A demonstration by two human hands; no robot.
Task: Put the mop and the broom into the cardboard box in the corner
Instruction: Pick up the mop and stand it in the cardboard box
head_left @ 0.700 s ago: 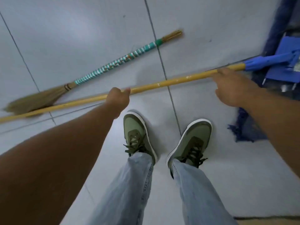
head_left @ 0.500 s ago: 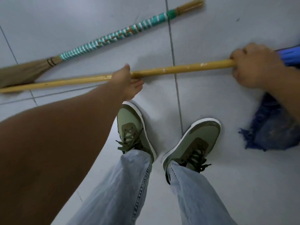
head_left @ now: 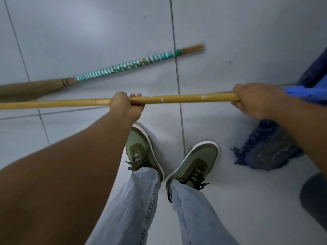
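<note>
Across the middle of the frame: the mop [head_left: 177, 99] is being held level above the floor, its yellow wooden handle running from the left edge to the right hand.
Left hand [head_left: 126, 106]: it is wrapping around the handle near centre frame, fingers [head_left: 135, 95] curling over the top, closed on the wood.
Right hand [head_left: 254, 100]: it is gripping the same handle at centre right, closed, just where the wood is meeting the blue plastic socket [head_left: 304, 92].
Mop head [head_left: 265, 152]: its dark blue fringed strands are hanging at the right, below the right forearm, and seem to be reaching the floor.
Broom [head_left: 109, 71]: it is lying flat on the floor in the upper left half, beyond the mop handle and apart from it, its straw bristles pointing to the left edge and its teal-and-white wrapped handle slanting up toward centre.
Floor [head_left: 230, 41]: pale grey tiles with dark grout lines are filling the background.
Shoes [head_left: 139, 147]: two green lace-up shoes are standing at lower centre, under light blue jeans [head_left: 134, 206].
Cardboard box: it is not showing anywhere in the frame.
Lower right corner: a dark blurred shape is sitting there; I cannot tell what it is.
</note>
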